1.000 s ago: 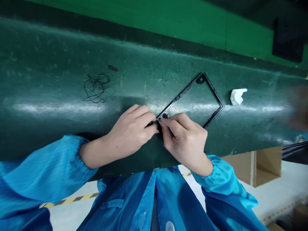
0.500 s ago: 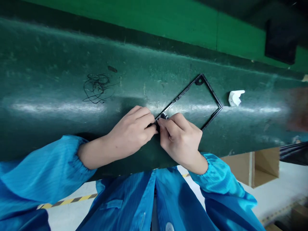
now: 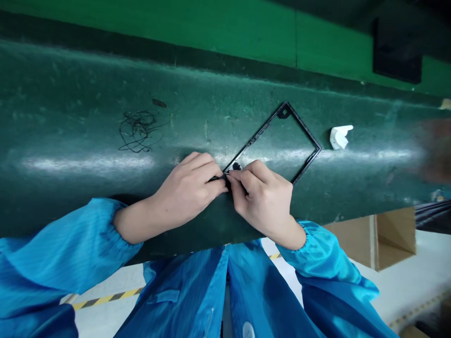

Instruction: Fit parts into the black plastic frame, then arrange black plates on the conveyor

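Note:
A thin black rectangular frame (image 3: 254,138) lies slanted on the green bench, its far corner pointing away from me. My left hand (image 3: 192,190) is closed at the frame's near-left corner, thumb and fingers pinching it. Right beside it, my right hand (image 3: 264,195) pinches at the same corner, its fingertips almost touching the left ones. A tiny pale sliver shows at those fingertips, too small to name. Just above the right fingers a small dark piece (image 3: 236,166) sits inside the frame's corner. My fingers hide most of that corner.
A tangle of thin black wire (image 3: 137,130) lies on the bench (image 3: 70,108) to the left, near a small dark scrap (image 3: 159,103). A white plastic piece (image 3: 338,138) rests right of the frame. Below the bench edge stands a cardboard box (image 3: 394,239).
The view has shifted slightly, so the bench items sit a little further left. Both hands stay at the frame's corner, with the right fingertips slightly closer to the left ones.

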`<state>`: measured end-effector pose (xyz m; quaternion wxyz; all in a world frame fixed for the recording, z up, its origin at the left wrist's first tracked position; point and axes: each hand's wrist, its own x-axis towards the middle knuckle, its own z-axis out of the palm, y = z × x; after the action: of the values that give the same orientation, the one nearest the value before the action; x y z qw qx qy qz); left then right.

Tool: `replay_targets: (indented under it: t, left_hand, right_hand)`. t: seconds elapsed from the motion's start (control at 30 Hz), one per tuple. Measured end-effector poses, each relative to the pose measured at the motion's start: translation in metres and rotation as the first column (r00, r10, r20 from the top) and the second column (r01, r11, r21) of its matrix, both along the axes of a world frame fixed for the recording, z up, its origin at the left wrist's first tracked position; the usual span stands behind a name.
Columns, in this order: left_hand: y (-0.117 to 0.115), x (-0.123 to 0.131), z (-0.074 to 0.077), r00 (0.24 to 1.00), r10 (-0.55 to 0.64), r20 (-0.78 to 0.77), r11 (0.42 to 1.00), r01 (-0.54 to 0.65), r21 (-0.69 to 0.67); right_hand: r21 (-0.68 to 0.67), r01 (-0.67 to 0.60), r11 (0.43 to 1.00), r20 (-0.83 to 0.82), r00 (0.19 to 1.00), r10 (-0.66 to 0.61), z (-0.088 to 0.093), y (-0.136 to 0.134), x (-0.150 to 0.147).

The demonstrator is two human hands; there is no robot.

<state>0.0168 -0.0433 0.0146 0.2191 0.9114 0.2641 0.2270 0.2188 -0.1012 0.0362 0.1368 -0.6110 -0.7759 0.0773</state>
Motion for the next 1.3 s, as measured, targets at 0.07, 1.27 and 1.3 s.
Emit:
replay_targets:
  t: [0.07,1.27,1.3]
  left_hand:
    - [0.000,0.000,0.000,1.000,0.000,0.007,1.000,0.000,-0.008]
    - [0.003,-0.001,-0.002,0.999,-0.034,0.015,0.996,0.035,-0.079]
    - [0.003,-0.001,-0.002,0.999,-0.036,0.013,0.996,0.037,-0.078]
  right_hand:
    - [-0.007,-0.008,1.000,0.018,1.000,0.009,0.003,0.001,0.000]
    - [-0.007,-0.001,1.000,0.037,0.999,0.001,0.000,0.000,-0.005]
    - [0.004,-0.001,1.000,0.039,0.999,0.001,-0.001,0.000,-0.005]
